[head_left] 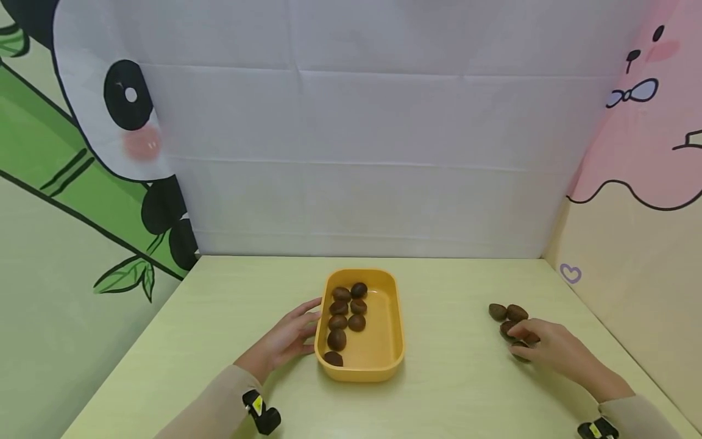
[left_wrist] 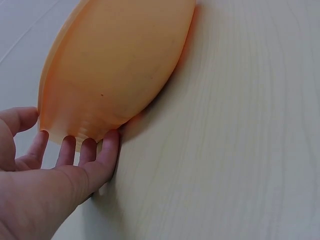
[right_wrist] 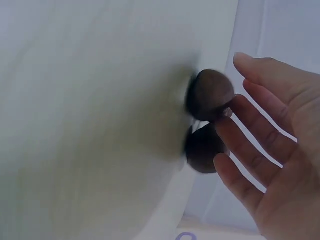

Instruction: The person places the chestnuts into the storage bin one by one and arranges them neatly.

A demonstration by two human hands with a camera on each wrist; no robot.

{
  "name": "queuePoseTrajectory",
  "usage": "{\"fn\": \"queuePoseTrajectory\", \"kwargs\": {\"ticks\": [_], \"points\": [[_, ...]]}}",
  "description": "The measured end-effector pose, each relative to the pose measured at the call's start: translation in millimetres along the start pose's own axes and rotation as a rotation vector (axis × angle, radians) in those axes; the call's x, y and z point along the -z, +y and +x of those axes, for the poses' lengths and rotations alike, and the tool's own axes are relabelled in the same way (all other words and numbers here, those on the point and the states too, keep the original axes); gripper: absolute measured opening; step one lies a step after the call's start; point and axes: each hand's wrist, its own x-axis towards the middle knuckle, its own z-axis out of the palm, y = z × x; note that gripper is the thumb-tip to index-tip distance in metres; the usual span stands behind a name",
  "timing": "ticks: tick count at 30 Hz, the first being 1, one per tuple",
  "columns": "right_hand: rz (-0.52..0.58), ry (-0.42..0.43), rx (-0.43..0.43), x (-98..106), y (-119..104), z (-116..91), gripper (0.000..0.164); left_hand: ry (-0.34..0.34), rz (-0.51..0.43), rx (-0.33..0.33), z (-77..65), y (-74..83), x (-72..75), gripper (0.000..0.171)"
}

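A yellow tray [head_left: 386, 369] stands on the table, with several brown chestnuts [head_left: 337, 339] lying mostly along its left half. My left hand [head_left: 287, 338] is at the tray's left side, and in the left wrist view its spread fingertips touch the outer wall of the tray [left_wrist: 120, 65]. Off to the right, a small group of loose chestnuts [head_left: 498, 311] lies on the tabletop. Over the nearer ones is my right hand [head_left: 554, 350], thumb and fingers apart. The right wrist view shows its fingers [right_wrist: 242, 145] loosely extended right beside two chestnuts [right_wrist: 214, 94].
The pale wooden table [head_left: 450, 390] ends at the back against a white sheet [head_left: 384, 207]. Printed cartoon walls flank it, a panda and bamboo at left [head_left: 109, 134] and a pink figure at right [head_left: 647, 146].
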Motion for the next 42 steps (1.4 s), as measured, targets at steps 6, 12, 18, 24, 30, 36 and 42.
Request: {"fn": "queuePoseTrajectory", "kwargs": {"ticks": [6, 12, 18, 24, 30, 36, 42], "points": [[-0.007, 0.023, -0.02, -3, 10, -12, 0.027, 0.005, -0.007, -0.002, 0.2, 0.2, 0.3, 0.058], [0.038, -0.003, -0.017, -7, 15, -15, 0.033, -0.001, -0.004, 0.0, -0.4, -0.1, 0.4, 0.058], [0.033, 0.011, 0.005, -8, 16, -16, 0.034, 0.0, -0.011, -0.001, -0.8, -0.1, 0.0, 0.058], [0.03, 0.008, -0.003, -9, 15, -15, 0.033, 0.006, -0.01, 0.001, -0.8, -0.5, 0.0, 0.058], [-0.01, 0.025, 0.022, -6, 11, -12, 0.034, 0.004, -0.012, 0.004, -0.5, -1.1, 0.1, 0.058], [0.025, 0.066, 0.112, -3, -3, 1, 0.031, 0.004, -0.009, 0.005, -0.1, -1.5, 0.0, 0.058], [0.123, -0.004, 0.178, -6, -25, 20, 0.028, 0.0, -0.005, 0.003, 0.5, -0.5, 0.0, 0.058]]}}
